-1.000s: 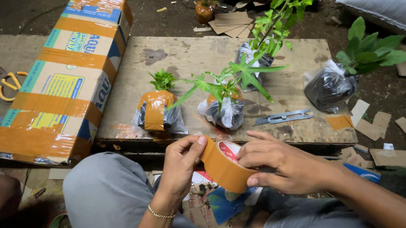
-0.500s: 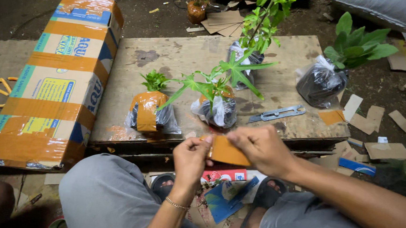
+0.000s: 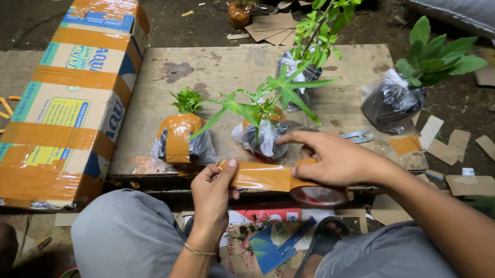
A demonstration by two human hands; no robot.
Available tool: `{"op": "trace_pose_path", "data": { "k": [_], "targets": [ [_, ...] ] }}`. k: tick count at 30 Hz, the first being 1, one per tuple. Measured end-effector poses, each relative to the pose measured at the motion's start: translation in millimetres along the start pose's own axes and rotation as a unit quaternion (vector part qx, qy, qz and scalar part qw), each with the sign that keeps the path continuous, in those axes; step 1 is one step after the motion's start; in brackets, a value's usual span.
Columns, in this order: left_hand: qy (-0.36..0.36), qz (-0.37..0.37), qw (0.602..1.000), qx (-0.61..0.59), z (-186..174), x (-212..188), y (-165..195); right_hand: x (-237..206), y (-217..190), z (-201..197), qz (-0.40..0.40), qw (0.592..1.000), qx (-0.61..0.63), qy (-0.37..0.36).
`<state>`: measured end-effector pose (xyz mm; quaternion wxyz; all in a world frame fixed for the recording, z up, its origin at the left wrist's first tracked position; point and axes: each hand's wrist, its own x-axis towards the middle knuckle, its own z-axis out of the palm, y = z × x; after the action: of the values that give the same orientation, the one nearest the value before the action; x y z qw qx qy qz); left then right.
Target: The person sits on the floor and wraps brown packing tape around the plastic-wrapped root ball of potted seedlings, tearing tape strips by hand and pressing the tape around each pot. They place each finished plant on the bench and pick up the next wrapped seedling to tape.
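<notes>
Left hand (image 3: pixel 213 189) pinches the free end of a strip of brown packing tape (image 3: pixel 262 176); right hand (image 3: pixel 332 160) clamps the brown tape roll (image 3: pixel 318 193). Strip runs horizontally between them, just before the nearest small seedling in a clear plastic bag (image 3: pixel 259 135), closer to the right hand.

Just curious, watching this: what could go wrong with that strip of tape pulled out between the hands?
The tape strip stretched from the left hand to the roll under the right hand might fold and stick to itself. It hangs close to the seedling, so it could catch a leaf.
</notes>
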<state>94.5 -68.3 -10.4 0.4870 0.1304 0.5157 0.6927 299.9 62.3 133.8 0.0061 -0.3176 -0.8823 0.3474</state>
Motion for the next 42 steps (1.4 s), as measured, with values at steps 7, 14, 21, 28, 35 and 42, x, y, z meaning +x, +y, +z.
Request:
{"op": "trace_pose_path", "data": {
  "k": [7,14,21,28,35,42],
  "targets": [
    [0.026,0.014,0.999,-0.022,-10,4,10,42,-2,3,0.082,0.981,0.119,-0.128],
    [0.026,0.006,0.999,-0.028,-8,10,12,52,9,-2,0.021,0.99,0.088,-0.108],
    [-0.006,0.099,0.995,-0.023,20,26,16,49,9,-28,0.037,0.993,0.079,-0.076],
    [0.044,0.078,0.996,0.031,40,46,19,53,3,-41,0.041,0.997,0.022,-0.057],
    [0.035,0.102,0.994,0.009,44,69,7,59,6,-43,0.031,0.996,-0.076,-0.031],
    [0.034,0.106,0.994,-0.008,42,76,-5,48,30,-34,0.001,0.999,-0.047,0.022]
  ]
}}
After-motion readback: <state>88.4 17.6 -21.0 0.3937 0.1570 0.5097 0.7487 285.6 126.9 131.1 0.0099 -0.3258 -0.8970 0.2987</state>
